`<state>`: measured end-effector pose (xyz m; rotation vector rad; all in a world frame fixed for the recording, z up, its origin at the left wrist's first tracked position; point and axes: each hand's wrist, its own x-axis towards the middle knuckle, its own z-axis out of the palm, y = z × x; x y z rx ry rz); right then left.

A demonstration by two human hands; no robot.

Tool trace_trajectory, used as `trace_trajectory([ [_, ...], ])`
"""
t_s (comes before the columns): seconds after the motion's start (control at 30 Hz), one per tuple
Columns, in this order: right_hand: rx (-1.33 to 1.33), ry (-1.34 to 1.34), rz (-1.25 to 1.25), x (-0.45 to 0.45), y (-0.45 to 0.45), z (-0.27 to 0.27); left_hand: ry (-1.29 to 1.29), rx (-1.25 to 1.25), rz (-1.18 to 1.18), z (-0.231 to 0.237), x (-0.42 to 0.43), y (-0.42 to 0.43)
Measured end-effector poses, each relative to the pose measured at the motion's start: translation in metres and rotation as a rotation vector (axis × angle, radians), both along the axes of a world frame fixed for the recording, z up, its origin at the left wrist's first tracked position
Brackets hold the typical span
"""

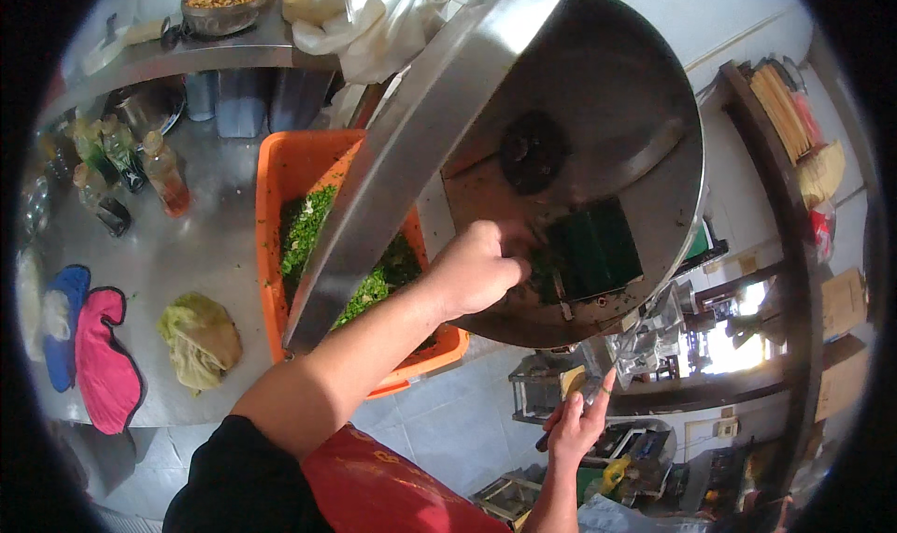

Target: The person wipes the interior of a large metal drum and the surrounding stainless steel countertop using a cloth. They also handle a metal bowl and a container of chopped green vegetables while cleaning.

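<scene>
My left hand [480,270] reaches into a large round metal machine housing [596,63]. Its fingers are curled and partly blurred, so whether they hold anything cannot be told. Beside them is a dark green rectangular opening or panel [596,249] with green scraps around it. A black round hub [534,151] sits higher on the housing's inner face. Below the housing's rim, my right hand [578,424] has its thumb and a finger raised, with a green scrap on the finger. A dark object shows at its edge; any grip is unclear. Under my left forearm, an orange plastic tub [270,204] contains chopped greens [305,232].
On the steel table [210,253] are several bottles [165,175], a crumpled cloth [200,340], and pink [108,361] and blue [63,323] fabric pieces. A bowl of nuts or similar food [228,7] stands on the upper shelf. Racks [631,456] stand lower right.
</scene>
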<state>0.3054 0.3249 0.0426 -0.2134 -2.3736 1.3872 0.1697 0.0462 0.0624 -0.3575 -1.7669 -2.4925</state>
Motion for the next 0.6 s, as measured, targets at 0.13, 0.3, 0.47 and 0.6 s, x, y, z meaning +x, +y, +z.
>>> trace_trajectory([
  [0.13, 0.008, -0.015, 0.015, 0.001, 0.001, 0.0, -0.163, -0.034, -0.077, 0.002, 0.002, -0.001],
  [0.3, 0.008, -0.007, -0.009, 0.0, 0.002, -0.001, -0.01, -0.118, 0.04, 0.011, 0.005, 0.009],
  [0.47, 0.056, 0.03, -0.008, 0.0, 0.0, -0.002, 0.186, -0.33, 0.158, 0.022, 0.006, 0.03],
  [0.6, 0.024, 0.01, 0.014, 0.001, 0.0, 0.0, 0.11, -0.425, 0.117, 0.024, 0.003, 0.037],
])
